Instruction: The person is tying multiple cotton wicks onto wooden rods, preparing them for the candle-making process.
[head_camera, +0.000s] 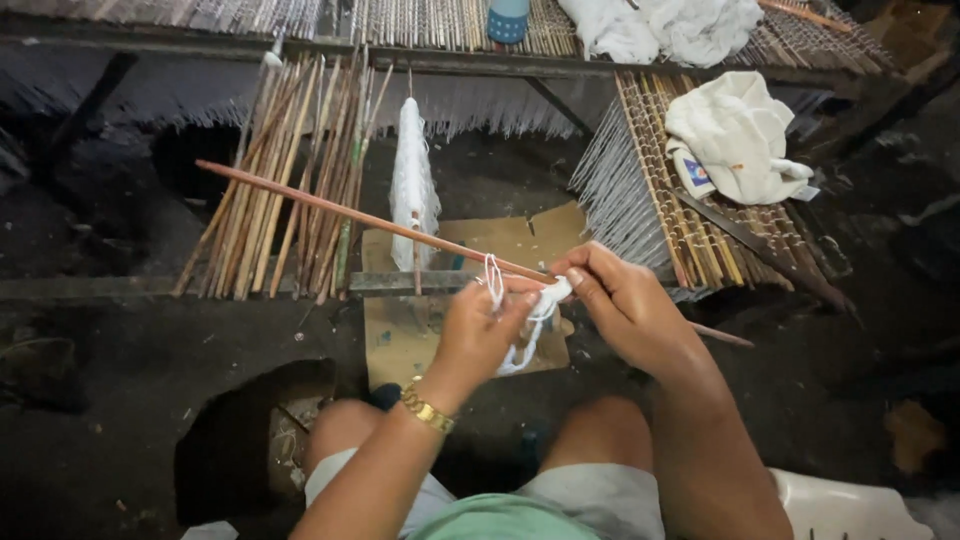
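A long thin brown stick (330, 208) runs from the upper left down to the right, passing through both hands. My left hand (480, 330), with a gold watch on the wrist, pinches loops of white thread (527, 330) at the stick. My right hand (625, 305) grips the stick and the same white thread just to the right. A tail of thread hangs below the hands over a piece of cardboard (500, 240).
A bundle of brown sticks (290, 180) leans at the left. A white yarn skein (412, 185) stands upright on a spindle. A woven stick mat (690, 220) with white cloth (735, 135) lies at the right. A white plastic seat (850, 505) is at the lower right.
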